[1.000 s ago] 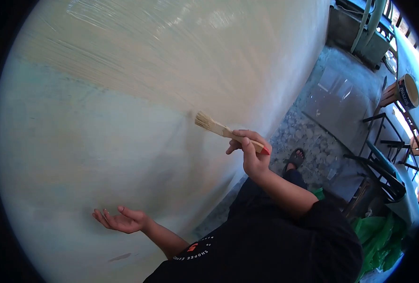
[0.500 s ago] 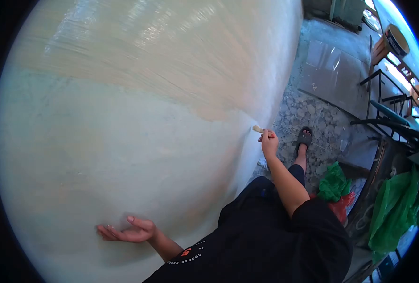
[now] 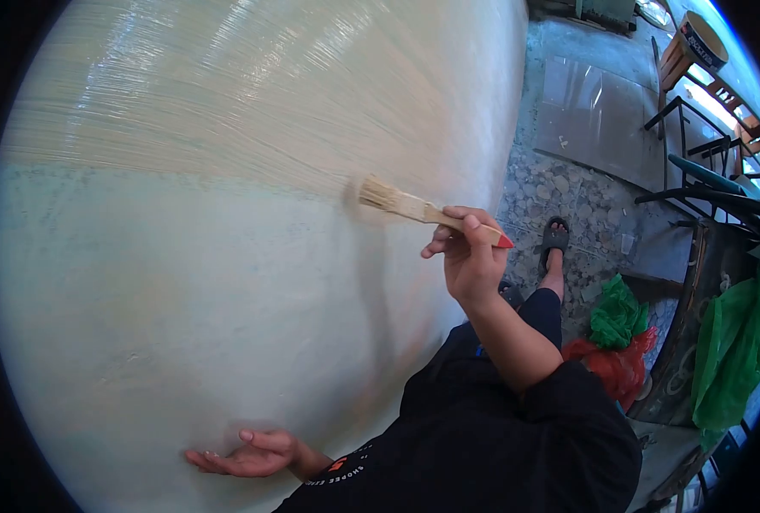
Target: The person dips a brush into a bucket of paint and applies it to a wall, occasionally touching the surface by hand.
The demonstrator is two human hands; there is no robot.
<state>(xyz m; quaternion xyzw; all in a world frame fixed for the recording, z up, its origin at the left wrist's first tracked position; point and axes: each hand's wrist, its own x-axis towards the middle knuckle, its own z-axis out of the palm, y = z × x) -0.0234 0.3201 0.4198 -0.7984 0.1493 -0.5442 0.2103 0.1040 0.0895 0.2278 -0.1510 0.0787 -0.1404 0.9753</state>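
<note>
My right hand (image 3: 472, 256) grips a paintbrush (image 3: 410, 205) by its wooden handle, whose end is red. The pale bristles point left, close over the large pale curved surface (image 3: 209, 274), near the edge where a glossy, streaked coating meets a duller pale-green area. That coating covers the upper part of the surface. Low at the left, my left hand (image 3: 247, 455) is open, palm turned up and fingers stretched out, holding nothing in front of the dull area.
A patterned stone floor (image 3: 538, 192) runs along the right, with a flat grey sheet (image 3: 598, 111) lying on it. Green (image 3: 617, 312) and red plastic bags (image 3: 615, 363) lie beside my leg. Dark-framed chairs (image 3: 705, 201) and a bucket (image 3: 705, 41) stand at the far right.
My right hand has brought the brush left and up from the surface's right edge, over the coating's border. The wet streaks now look more distinct. My left hand has dropped slightly, still open.
</note>
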